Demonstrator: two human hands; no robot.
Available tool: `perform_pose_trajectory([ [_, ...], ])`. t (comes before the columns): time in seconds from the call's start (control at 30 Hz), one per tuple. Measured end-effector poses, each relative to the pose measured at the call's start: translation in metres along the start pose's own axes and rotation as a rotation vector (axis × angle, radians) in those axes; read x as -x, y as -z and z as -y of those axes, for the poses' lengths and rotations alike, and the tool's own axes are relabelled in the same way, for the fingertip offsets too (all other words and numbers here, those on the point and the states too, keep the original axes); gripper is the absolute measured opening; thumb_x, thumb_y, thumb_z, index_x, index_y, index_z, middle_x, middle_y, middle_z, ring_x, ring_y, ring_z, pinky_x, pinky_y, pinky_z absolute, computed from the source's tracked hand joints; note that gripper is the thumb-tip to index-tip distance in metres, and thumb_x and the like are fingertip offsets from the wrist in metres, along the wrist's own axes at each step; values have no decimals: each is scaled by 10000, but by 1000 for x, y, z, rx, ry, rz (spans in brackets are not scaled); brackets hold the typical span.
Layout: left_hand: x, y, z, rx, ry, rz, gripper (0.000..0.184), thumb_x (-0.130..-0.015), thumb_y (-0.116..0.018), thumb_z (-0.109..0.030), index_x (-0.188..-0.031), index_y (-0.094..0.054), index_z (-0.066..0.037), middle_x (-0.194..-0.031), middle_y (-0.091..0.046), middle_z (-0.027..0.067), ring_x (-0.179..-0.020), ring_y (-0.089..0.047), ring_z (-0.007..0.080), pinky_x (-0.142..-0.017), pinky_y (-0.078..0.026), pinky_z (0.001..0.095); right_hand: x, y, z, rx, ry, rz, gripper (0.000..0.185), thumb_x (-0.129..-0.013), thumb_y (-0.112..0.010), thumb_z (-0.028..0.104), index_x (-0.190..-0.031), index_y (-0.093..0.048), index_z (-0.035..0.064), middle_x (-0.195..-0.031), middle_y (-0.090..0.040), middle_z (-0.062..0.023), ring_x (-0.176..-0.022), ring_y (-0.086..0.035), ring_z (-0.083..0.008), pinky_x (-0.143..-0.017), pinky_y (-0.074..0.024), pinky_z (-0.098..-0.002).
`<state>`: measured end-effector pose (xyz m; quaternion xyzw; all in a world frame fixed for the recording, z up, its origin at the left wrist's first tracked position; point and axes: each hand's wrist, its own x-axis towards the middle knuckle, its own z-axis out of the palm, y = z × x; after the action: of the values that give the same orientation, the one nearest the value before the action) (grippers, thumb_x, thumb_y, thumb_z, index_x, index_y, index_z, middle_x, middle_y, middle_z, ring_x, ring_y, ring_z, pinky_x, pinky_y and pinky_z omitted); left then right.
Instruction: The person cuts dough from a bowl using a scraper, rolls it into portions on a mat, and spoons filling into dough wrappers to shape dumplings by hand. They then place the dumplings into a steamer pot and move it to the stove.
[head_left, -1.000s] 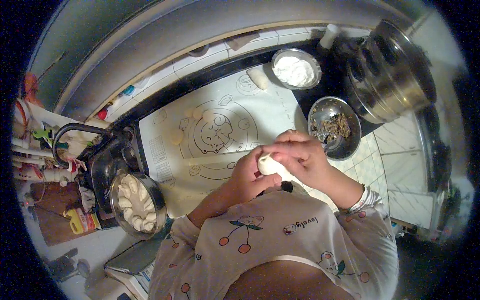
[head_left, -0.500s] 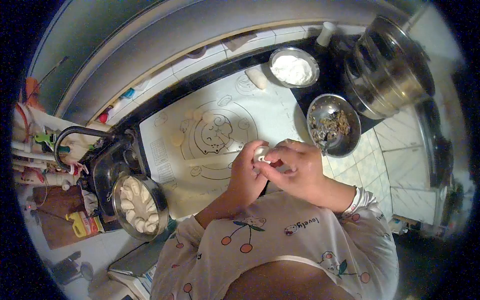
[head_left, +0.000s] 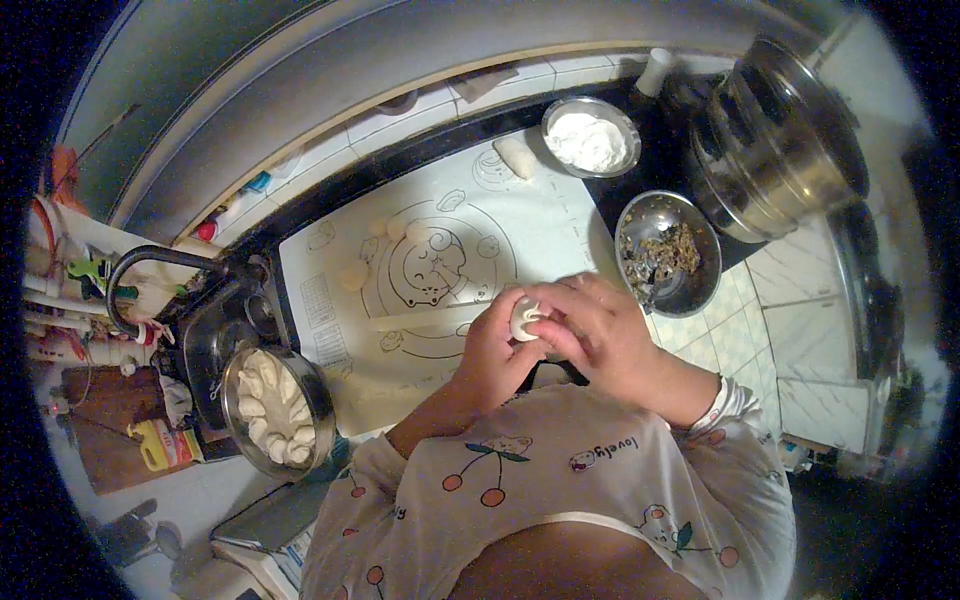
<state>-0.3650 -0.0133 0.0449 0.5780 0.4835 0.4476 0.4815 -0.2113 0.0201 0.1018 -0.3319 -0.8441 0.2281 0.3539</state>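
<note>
A small piece of white dough (head_left: 525, 318) with a folded top is held between both hands, in front of the chest. My left hand (head_left: 494, 345) wraps round its left side. The fingers and thumb of my right hand (head_left: 602, 335) pinch its right edge. Beyond the hands lies a white printed mat (head_left: 450, 375) with small flat dough pieces (head_left: 354, 276) and a thicker dough roll (head_left: 515, 158). A steel bowl of brown filling (head_left: 668, 254) stands to the right of my right hand. Whether the dough holds any filling is hidden.
Shaped dough pieces line a round steel pan (head_left: 322, 405) at the left, beside a sink (head_left: 205, 350) with a black faucet (head_left: 170, 254). A bowl of flour (head_left: 590, 138) and a tall steel steamer (head_left: 780, 150) stand at the back right.
The dough has gone from a longer shape stretching toward the right hand to a compact, rounded one. Both hands have drawn closer around it, with the right fingers shifting along its edge.
</note>
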Motion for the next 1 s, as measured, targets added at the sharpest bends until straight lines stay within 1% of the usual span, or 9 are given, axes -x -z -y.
perform_pose_trajectory([
  [0.03,0,0,0,9,8,10,375,-727,-639,-16,-1067,-482,-11,-918,-614,125,-838,-618,195,-717,-486,304,-4,2,0,30,30,-8,202,-785,-623,231,-942,-626,104,-878,-598,-82,-799,-564,-291,-697,-465,-386],
  [0.13,1,2,0,187,68,59,374,-745,-642,-28,-1077,-471,1,-921,-614,121,-822,-619,186,-694,-500,287,-9,5,-13,40,170,0,210,-754,-640,236,-921,-649,110,-876,-600,-62,-813,-556,-265,-717,-450,-372],
  [0.23,0,4,-10,176,112,84,371,-768,-640,-45,-1087,-459,9,-902,-613,109,-769,-619,158,-654,-510,273,-8,3,-14,-15,129,24,158,-752,-642,219,-862,-656,107,-884,-605,-57,-806,-558,-257,-717,-445,-373],
  [0.43,-1,10,-14,212,153,141,373,-783,-640,-61,-1096,-449,8,-863,-609,90,-678,-603,111,-599,-494,254,-11,-2,-10,-31,114,13,137,-760,-630,181,-874,-640,106,-876,-608,-57,-793,-556,-258,-706,-446,-367],
  [0.53,-1,14,-15,227,171,173,377,-781,-637,-56,-1101,-449,9,-871,-607,94,-684,-606,121,-598,-493,264,-18,4,-12,-143,85,122,135,-766,-624,158,-890,-632,107,-871,-591,-73,-794,-551,-270,-708,-450,-365],
  [0.63,0,20,-10,203,112,251,392,-783,-629,-73,-1115,-441,19,-880,-605,102,-697,-615,140,-617,-499,276,-33,9,-2,-184,133,124,169,-720,-677,97,-888,-670,83,-854,-600,-52,-753,-559,-231,-640,-448,-334],
  [0.73,-6,28,-12,51,83,366,436,-784,-624,-96,-1144,-418,38,-895,-600,113,-708,-627,158,-640,-503,279,-40,10,-13,-176,308,256,201,-711,-669,91,-912,-667,88,-859,-590,-44,-769,-554,-222,-660,-446,-336],
  [0.83,-7,32,-13,146,189,379,481,-783,-622,-116,-1172,-395,53,-917,-596,123,-722,-637,170,-659,-506,278,-43,7,-17,-196,336,245,238,-684,-676,102,-922,-665,92,-845,-586,-44,-759,-555,-220,-663,-445,-339],
  [1.0,-6,34,-12,218,210,309,439,-788,-613,-82,-1155,-405,38,-938,-586,123,-728,-640,169,-649,-514,271,-42,-6,-20,-172,331,174,251,-682,-692,110,-930,-663,81,-847,-586,-49,-766,-564,-218,-655,-451,-329],
])
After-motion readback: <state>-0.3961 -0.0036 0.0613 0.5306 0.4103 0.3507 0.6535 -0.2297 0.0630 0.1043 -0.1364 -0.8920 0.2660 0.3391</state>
